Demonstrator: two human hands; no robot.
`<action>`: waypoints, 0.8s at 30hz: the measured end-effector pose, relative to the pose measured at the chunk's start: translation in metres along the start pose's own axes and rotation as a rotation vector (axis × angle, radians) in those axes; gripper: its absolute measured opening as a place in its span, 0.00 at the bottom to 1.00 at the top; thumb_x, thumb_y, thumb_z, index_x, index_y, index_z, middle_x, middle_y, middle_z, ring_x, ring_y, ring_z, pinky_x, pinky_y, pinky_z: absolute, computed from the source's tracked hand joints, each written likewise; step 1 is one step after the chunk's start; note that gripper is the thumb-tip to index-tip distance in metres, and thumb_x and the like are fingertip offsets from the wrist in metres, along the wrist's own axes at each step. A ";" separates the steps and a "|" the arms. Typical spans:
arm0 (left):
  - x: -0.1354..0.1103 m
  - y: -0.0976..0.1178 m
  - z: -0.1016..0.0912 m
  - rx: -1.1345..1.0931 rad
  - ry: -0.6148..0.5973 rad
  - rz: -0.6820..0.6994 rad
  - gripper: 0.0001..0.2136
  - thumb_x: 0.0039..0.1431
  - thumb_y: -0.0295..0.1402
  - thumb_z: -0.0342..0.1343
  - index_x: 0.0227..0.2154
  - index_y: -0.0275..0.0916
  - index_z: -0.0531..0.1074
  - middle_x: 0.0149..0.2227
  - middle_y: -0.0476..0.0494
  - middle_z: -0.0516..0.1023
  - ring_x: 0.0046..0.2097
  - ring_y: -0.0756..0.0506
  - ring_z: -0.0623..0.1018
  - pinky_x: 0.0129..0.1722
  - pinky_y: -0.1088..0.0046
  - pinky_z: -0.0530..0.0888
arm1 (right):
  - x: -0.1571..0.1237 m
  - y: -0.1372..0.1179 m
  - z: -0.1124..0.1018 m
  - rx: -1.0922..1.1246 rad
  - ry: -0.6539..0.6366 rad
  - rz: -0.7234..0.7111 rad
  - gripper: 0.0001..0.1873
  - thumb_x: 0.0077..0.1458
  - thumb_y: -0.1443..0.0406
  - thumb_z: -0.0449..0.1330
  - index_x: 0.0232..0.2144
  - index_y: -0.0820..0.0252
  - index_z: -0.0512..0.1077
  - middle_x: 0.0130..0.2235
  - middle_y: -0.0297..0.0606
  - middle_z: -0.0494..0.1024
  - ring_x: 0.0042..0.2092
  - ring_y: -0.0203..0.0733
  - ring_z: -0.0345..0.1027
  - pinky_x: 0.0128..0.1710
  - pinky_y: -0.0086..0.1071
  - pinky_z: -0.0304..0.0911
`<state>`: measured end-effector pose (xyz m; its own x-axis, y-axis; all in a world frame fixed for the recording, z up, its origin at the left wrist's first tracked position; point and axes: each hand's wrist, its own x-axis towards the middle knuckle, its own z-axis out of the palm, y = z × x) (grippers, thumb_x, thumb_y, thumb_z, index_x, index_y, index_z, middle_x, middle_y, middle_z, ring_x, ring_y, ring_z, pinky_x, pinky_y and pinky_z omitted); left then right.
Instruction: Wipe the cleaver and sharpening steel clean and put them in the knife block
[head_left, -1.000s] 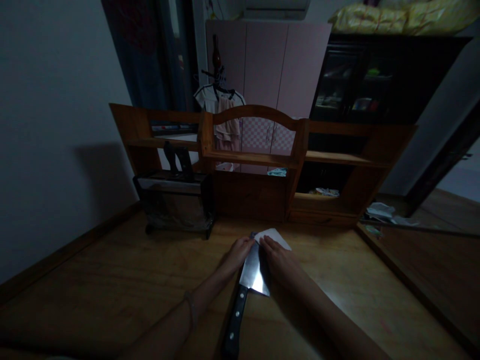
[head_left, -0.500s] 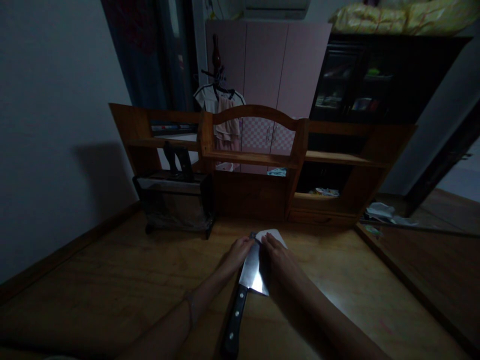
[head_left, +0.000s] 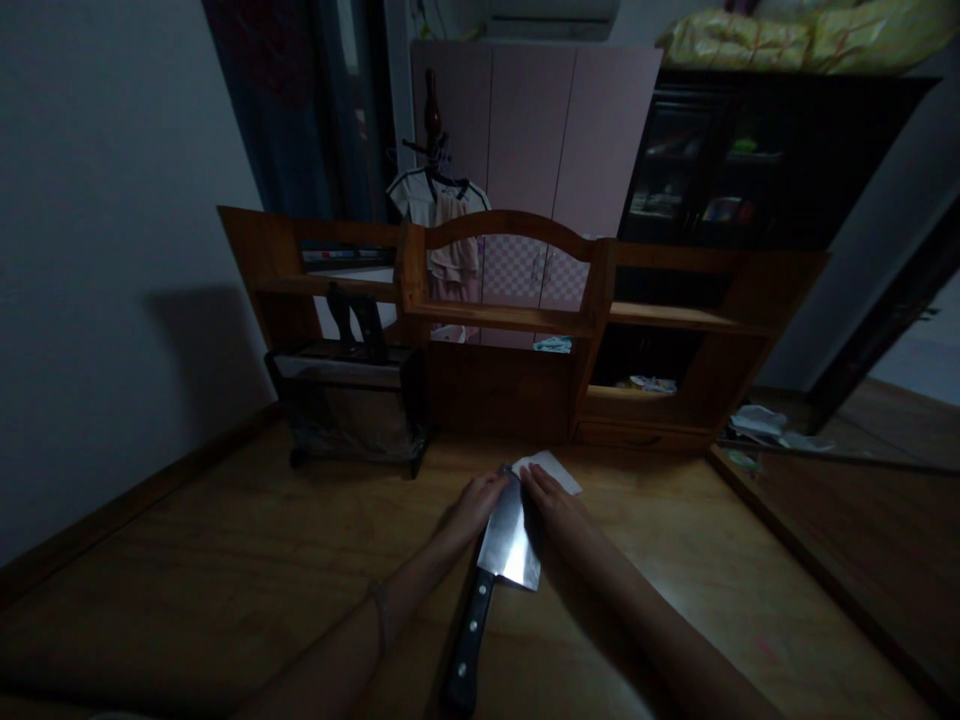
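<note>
A cleaver lies on the wooden table with its wide shiny blade (head_left: 511, 545) pointing away from me and its black riveted handle (head_left: 466, 650) toward me. My left hand (head_left: 474, 507) rests on the blade's left side near the far end, fingers curled against it. My right hand (head_left: 556, 510) lies along the blade's right edge, its fingertips pinching a small white sheet (head_left: 556, 468) against the blade's far corner. The sheet sticks out beyond my fingers onto the table.
A black knife rack (head_left: 352, 405) with dark handles stands at the back left of the table (head_left: 225, 560). A wooden shelf unit (head_left: 517, 320) runs along the back edge. Crumpled papers (head_left: 765, 425) lie at the far right. A wall closes the left side.
The white sheet has shifted and changed shape under my right fingertips, which moved slightly along the blade's far corner. The cleaver and my left hand have stayed almost still.
</note>
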<state>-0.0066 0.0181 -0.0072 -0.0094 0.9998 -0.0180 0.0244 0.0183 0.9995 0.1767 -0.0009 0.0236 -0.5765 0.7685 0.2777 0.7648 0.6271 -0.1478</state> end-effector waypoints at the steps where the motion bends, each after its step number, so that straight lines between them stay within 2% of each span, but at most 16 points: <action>1: 0.001 0.000 0.000 -0.006 -0.005 -0.005 0.17 0.49 0.46 0.55 0.31 0.34 0.75 0.31 0.43 0.77 0.34 0.44 0.74 0.35 0.71 0.67 | 0.000 0.002 0.000 -0.027 -0.004 0.029 0.33 0.56 0.81 0.45 0.65 0.71 0.54 0.64 0.57 0.57 0.66 0.49 0.50 0.63 0.43 0.55; 5: 0.001 -0.001 0.001 -0.032 -0.007 -0.005 0.17 0.49 0.46 0.55 0.31 0.34 0.74 0.31 0.43 0.77 0.35 0.44 0.74 0.35 0.71 0.67 | 0.000 -0.001 -0.005 -0.073 0.007 0.054 0.32 0.57 0.81 0.45 0.64 0.72 0.56 0.63 0.57 0.59 0.65 0.51 0.52 0.61 0.43 0.57; 11: 0.000 0.000 0.001 -0.087 -0.045 0.028 0.18 0.49 0.46 0.55 0.33 0.35 0.74 0.37 0.42 0.79 0.41 0.42 0.75 0.42 0.70 0.69 | 0.000 -0.022 -0.011 0.002 0.004 -0.188 0.33 0.57 0.80 0.48 0.64 0.65 0.57 0.65 0.50 0.57 0.66 0.46 0.50 0.62 0.40 0.57; 13: 0.000 -0.001 0.001 -0.089 -0.047 0.022 0.18 0.49 0.46 0.55 0.34 0.35 0.74 0.38 0.42 0.79 0.41 0.42 0.75 0.42 0.70 0.69 | -0.001 -0.025 -0.014 0.024 -0.003 -0.209 0.34 0.56 0.80 0.47 0.64 0.66 0.55 0.65 0.50 0.57 0.66 0.45 0.51 0.62 0.40 0.57; 19: 0.000 0.000 0.001 -0.048 -0.002 -0.018 0.18 0.48 0.47 0.55 0.32 0.34 0.74 0.32 0.44 0.77 0.36 0.44 0.75 0.36 0.71 0.68 | -0.003 -0.020 -0.020 -0.043 -0.058 -0.017 0.32 0.57 0.79 0.45 0.63 0.69 0.58 0.64 0.54 0.59 0.65 0.50 0.53 0.61 0.43 0.59; 24: -0.001 0.003 0.002 -0.029 0.003 -0.018 0.18 0.47 0.46 0.56 0.30 0.34 0.74 0.31 0.43 0.77 0.34 0.44 0.75 0.34 0.71 0.66 | -0.003 -0.011 -0.010 -0.115 -0.088 0.096 0.31 0.55 0.79 0.47 0.61 0.77 0.59 0.62 0.61 0.60 0.63 0.55 0.57 0.58 0.43 0.63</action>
<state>-0.0047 0.0172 -0.0045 -0.0126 0.9993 -0.0364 -0.0048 0.0363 0.9993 0.1730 -0.0114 0.0340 -0.5180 0.8357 0.1823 0.8426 0.5352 -0.0591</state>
